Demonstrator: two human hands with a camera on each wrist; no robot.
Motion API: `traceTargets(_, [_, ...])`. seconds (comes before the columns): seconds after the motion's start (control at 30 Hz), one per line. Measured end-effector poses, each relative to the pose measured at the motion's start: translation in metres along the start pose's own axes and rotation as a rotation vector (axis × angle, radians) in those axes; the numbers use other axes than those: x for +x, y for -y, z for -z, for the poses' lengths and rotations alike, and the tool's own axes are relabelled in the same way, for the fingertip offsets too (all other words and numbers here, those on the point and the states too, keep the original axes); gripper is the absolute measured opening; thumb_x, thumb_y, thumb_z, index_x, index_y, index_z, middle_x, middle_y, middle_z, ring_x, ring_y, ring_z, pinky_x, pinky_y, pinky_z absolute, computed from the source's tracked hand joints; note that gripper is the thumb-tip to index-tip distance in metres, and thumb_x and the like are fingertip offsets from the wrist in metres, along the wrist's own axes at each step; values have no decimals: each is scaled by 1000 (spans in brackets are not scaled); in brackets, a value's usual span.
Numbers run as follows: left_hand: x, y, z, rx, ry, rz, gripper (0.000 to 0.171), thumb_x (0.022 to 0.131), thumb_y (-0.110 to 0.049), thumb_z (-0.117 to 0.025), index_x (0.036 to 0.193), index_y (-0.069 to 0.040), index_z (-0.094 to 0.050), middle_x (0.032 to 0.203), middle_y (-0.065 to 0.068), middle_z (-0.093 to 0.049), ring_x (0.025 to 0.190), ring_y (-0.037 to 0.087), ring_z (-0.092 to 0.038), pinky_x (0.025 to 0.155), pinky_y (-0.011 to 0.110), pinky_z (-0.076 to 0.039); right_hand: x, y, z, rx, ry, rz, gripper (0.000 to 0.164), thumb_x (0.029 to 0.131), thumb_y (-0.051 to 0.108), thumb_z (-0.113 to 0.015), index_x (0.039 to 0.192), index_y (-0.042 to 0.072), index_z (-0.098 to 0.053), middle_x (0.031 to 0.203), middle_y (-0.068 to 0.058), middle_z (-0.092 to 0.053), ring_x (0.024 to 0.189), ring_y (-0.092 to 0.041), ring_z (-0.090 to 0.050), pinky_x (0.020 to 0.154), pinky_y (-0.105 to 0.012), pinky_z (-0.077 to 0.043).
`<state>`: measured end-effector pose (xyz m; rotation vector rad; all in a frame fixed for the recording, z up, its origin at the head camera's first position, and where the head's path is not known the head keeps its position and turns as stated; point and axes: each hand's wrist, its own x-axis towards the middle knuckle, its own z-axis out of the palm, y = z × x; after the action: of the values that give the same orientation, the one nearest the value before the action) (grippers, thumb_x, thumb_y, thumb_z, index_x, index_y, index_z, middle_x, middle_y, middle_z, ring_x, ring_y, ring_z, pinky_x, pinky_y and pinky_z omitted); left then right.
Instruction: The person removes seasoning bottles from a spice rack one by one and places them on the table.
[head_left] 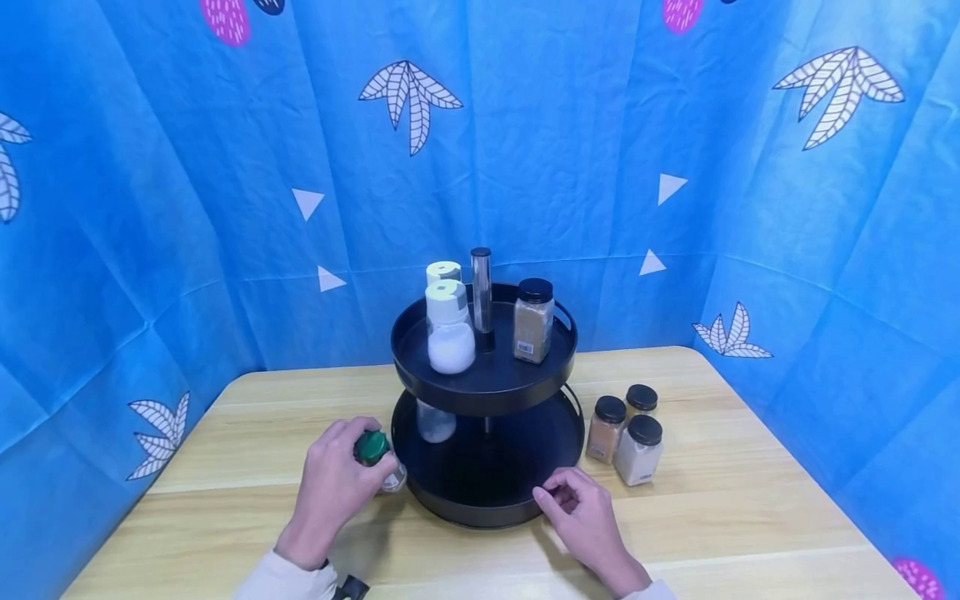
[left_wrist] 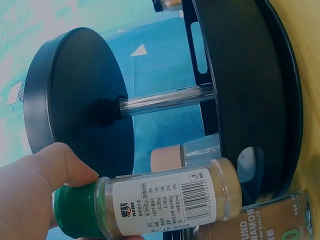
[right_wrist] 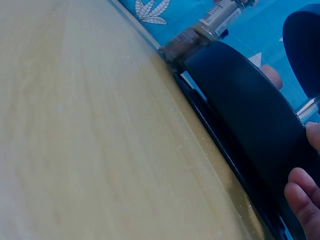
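Note:
My left hand (head_left: 337, 475) grips a spice jar by its green cap (head_left: 372, 447), beside the left of a black two-tier turntable. Its white label and light brown contents show on the spice jar (left_wrist: 165, 200) in the left wrist view. Beneath it stands a ground cinnamon jar (left_wrist: 260, 220), close to the lower tray. Thumb and fingers of my right hand (head_left: 585, 521) pinch the front right rim of the lower tray (head_left: 487, 515). In the right wrist view, fingers (right_wrist: 301, 195) lie against that tray's outer wall.
On the upper tray (head_left: 487, 402) stand two white-capped shakers (head_left: 452, 337) and a black-capped jar (head_left: 534, 325). Another clear container (head_left: 436, 423) stands in the lower tray. Three black-capped jars (head_left: 639, 454) cluster on the table to the right. Blue curtain (head_left: 525, 167) surrounds the table.

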<state>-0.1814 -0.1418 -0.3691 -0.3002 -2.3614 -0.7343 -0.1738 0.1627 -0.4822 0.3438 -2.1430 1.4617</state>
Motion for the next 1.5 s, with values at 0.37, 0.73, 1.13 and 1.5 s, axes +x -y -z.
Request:
traceTargets(0.37, [-5,2,1,11,80,78,30,66,-13,-79,92,-5,-68,88,11,-63,74,23,-58,60,35,-55,-1,0,-1,7,6,-11,20,75,2,-80,75,14,-64,81,-3,-64,62,-5,-58,53,-24,-53])
traceTargets(0.73, [-11,10,-4,37,146,126,34,66,-14,-78,98,-3,-69,89,12,-63,75,25,-59,61,35,-54,0,2,0,7,11,-38,20,75,2,-80,76,14,-64,80,-3,-64,62,-6,-58,54,-24,-53])
traceTargets(1.13, [-16,12,-6,80,278,146,33,68,-11,-78,98,-4,-69,86,12,-63,72,22,-57,58,32,-51,0,1,0,-4,8,-23,19,75,2,-80,76,13,-64,80,-3,-65,62,-5,-58,55,-24,-53])
traceTargets(1.5, [-15,13,-8,85,307,138,36,69,-9,-78,104,-2,-68,89,13,-63,73,23,-57,58,32,-51,0,1,0,1,11,-29,19,75,3,-80,76,14,-64,80,-3,-64,62,-5,-58,55,-24,-53])
